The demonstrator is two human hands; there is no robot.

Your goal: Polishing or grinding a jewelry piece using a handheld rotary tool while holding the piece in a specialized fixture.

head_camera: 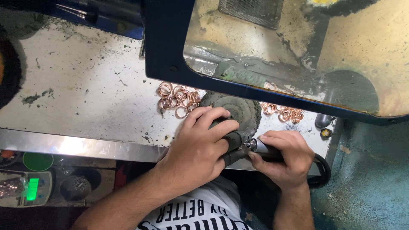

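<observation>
My left hand (200, 142) is closed over a dark, grimy padded piece (233, 140) at the front edge of the metal bench (85, 98), its fingers curled on top of a round grey buffing wheel (238, 108). My right hand (283, 157) grips a slim rotary handpiece (260, 146) with a metal nose and a black cable (322, 170); its tip points left into what the left hand holds. What lies between the fingers is hidden. Two heaps of copper-coloured rings lie on the bench, one left (177, 97) and one right (283, 111) of the wheel.
A dark blue frame with a dusty clear shield (289, 47) overhangs the bench behind the wheel. A black brush wheel (9, 72) sits at the far left. Below the bench edge are a small scale with a green display (32, 188) and a green lid (37, 161).
</observation>
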